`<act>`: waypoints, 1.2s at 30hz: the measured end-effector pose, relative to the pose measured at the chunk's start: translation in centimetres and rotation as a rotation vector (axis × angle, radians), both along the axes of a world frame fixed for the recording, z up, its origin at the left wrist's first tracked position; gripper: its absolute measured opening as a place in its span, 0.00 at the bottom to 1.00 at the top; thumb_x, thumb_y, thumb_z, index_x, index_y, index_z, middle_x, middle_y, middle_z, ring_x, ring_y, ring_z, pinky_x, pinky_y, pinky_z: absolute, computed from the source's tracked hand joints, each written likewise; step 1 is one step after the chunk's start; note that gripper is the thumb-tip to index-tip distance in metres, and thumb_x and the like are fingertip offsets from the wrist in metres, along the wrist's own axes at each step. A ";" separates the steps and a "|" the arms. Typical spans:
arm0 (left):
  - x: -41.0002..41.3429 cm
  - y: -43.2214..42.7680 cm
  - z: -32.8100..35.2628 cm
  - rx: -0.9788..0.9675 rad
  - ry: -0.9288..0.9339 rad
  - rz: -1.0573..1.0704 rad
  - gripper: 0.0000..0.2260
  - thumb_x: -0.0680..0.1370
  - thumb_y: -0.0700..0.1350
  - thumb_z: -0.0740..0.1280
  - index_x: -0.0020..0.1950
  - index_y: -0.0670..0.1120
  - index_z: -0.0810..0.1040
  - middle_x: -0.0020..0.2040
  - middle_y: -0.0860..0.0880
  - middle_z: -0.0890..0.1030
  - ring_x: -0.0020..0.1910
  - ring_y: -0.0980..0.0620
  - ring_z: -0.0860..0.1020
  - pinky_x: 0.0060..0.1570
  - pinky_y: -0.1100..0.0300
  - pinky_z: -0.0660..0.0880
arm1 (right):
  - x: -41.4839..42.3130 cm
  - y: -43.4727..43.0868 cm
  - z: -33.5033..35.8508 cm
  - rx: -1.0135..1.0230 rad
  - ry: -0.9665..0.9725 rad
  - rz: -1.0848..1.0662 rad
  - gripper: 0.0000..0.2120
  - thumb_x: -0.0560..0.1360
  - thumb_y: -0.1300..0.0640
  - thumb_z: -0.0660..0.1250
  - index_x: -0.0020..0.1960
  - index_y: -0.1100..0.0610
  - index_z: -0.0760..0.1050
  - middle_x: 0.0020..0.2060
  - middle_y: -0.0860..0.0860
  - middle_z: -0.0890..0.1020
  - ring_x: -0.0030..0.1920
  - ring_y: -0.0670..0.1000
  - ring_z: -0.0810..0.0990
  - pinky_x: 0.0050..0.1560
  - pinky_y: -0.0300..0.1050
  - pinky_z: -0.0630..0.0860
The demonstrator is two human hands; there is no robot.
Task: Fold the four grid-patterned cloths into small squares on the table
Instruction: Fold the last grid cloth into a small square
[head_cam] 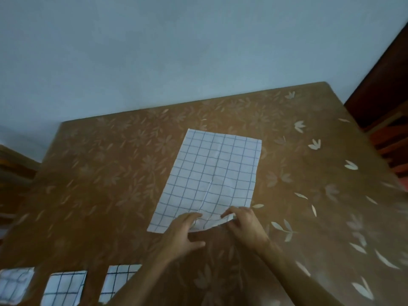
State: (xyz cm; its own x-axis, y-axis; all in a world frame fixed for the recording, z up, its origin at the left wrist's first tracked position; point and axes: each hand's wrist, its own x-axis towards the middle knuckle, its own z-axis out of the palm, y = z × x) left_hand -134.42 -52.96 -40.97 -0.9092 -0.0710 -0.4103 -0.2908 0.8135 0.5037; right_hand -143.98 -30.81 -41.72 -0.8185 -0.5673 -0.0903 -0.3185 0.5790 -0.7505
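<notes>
Cloth [212,173] number four is lying flat mid-desk [110,173], thin and floppy looking. We're pinching its near edge, left hand [183,230] and right hand [245,224] both gripping fabric. We're guessing corners are the best hold. Three folded squares [64,286] are sitting near-left.

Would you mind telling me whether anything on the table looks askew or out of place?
Nothing is spilled or damaged. The open cloth lies at a slant to the table edge, its near edge bunched between both hands, with a crease down its middle.
</notes>
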 end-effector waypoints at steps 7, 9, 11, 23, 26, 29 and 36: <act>8.7 -1.2 -0.7 -0.085 0.137 0.136 0.15 0.72 0.38 0.73 0.53 0.55 0.83 0.44 0.61 0.84 0.46 0.63 0.81 0.47 0.66 0.78 | 7.8 5.8 2.7 -0.175 -0.183 -0.197 0.09 0.74 0.57 0.71 0.37 0.47 0.77 0.34 0.40 0.82 0.38 0.40 0.79 0.39 0.31 0.72; 11.4 -0.9 -0.1 -0.119 0.159 0.176 0.12 0.77 0.38 0.68 0.53 0.53 0.85 0.47 0.58 0.84 0.47 0.61 0.82 0.44 0.71 0.74 | 10.1 7.1 3.2 -0.230 -0.226 -0.248 0.05 0.74 0.58 0.72 0.40 0.51 0.81 0.34 0.41 0.83 0.37 0.40 0.80 0.38 0.31 0.73; 14.1 -0.3 0.4 -0.099 0.168 0.228 0.09 0.78 0.41 0.68 0.56 0.48 0.84 0.52 0.53 0.85 0.53 0.54 0.82 0.47 0.66 0.74 | 12.5 8.5 3.5 -0.285 -0.276 -0.279 0.01 0.74 0.60 0.73 0.43 0.56 0.83 0.32 0.41 0.83 0.35 0.39 0.80 0.37 0.30 0.74; 25.4 1.9 3.1 0.437 0.097 0.511 0.03 0.77 0.46 0.71 0.45 0.54 0.79 0.36 0.70 0.81 0.40 0.65 0.81 0.47 0.65 0.78 | 21.9 15.1 4.4 -0.240 -0.351 -0.341 0.02 0.75 0.55 0.73 0.47 0.52 0.84 0.40 0.45 0.87 0.41 0.45 0.85 0.43 0.38 0.79; 26.5 2.1 3.9 0.526 0.088 0.568 0.02 0.77 0.49 0.71 0.48 0.52 0.81 0.41 0.61 0.85 0.47 0.55 0.83 0.42 0.65 0.81 | 22.0 15.7 4.4 -0.244 -0.383 -0.411 0.04 0.73 0.53 0.74 0.48 0.52 0.84 0.40 0.47 0.87 0.41 0.49 0.86 0.44 0.45 0.81; 26.9 2.2 4.3 0.604 0.020 0.580 0.08 0.74 0.51 0.74 0.50 0.55 0.78 0.47 0.58 0.83 0.47 0.55 0.82 0.39 0.65 0.81 | 21.5 15.5 4.3 -0.248 -0.390 -0.443 0.05 0.74 0.54 0.74 0.49 0.51 0.83 0.42 0.47 0.88 0.44 0.47 0.86 0.46 0.47 0.82; 25.2 2.4 2.2 0.524 -0.094 0.533 0.12 0.73 0.46 0.76 0.53 0.55 0.77 0.51 0.56 0.83 0.52 0.55 0.81 0.46 0.58 0.82 | 18.7 14.7 2.8 -0.164 -0.405 -0.505 0.06 0.75 0.52 0.73 0.43 0.55 0.82 0.38 0.54 0.87 0.41 0.57 0.86 0.47 0.61 0.82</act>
State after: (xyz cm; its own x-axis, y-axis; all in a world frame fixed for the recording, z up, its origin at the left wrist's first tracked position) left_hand -109.24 -50.59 -38.76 -0.7655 -0.2658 -0.5860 -0.6393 0.2111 0.7394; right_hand -125.26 -16.11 -38.91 -0.9069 -0.1559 -0.3914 0.2872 0.4510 -0.8451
